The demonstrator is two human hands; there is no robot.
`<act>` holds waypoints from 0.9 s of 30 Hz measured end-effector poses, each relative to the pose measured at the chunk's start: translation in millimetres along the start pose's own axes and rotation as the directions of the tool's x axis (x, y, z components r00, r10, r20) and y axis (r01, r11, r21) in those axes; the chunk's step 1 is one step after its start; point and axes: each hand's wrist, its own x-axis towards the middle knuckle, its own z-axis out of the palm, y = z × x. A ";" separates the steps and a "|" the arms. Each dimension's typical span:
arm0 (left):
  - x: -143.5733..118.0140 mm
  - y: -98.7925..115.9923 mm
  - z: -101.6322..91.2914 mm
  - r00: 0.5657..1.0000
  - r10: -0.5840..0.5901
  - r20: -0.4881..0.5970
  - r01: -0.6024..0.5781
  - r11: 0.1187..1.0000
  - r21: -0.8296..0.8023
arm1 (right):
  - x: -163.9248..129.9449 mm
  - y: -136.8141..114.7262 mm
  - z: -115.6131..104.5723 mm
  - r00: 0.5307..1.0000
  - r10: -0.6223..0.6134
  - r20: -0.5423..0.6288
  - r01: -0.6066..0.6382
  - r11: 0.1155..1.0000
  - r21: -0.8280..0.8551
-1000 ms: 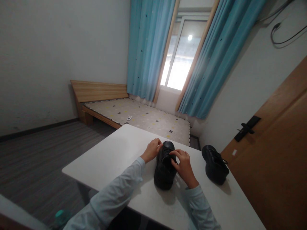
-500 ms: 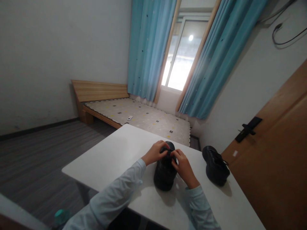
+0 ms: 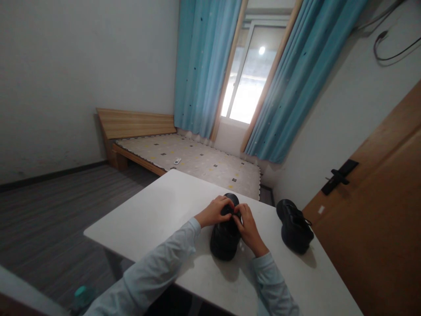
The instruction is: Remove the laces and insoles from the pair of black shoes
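A black lace-up shoe (image 3: 225, 241) stands on the white table (image 3: 148, 215), its heel toward me and its toe pointing away. My left hand (image 3: 219, 210) reaches over the lacing from the left, thumb and fingers pinched together. From the right, my right hand (image 3: 246, 226) meets it there, its thumb and index finger also closed at the shoelace. Black on black, the lace between my fingertips barely shows. The matching black shoe (image 3: 296, 228) sits upright on the right of the table, a lace loop sticking out at its side.
Beyond the table is a bed (image 3: 194, 160) with a small white object (image 3: 177, 161) on it. A wooden door (image 3: 378, 210) with a black handle is close on the right. A bottle with a teal cap (image 3: 81, 292) stands low at the left.
My fingertips have come closer together over the lacing. The right hand has shifted slightly left, while both shoes stay in place.
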 end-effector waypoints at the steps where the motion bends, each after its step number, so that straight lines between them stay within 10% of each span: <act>1: 0.0 -0.3 0.0 1.000 0.000 0.001 0.000 1.000 -0.004 | -0.3 1.1 1.2 1.000 0.004 -0.011 -0.004 1.000 0.020; 27: -0.9 0.9 -4.0 1.000 -0.010 0.023 0.010 0.999 -0.031 | -2.2 7.1 0.1 0.995 0.098 0.028 -0.102 0.968 0.231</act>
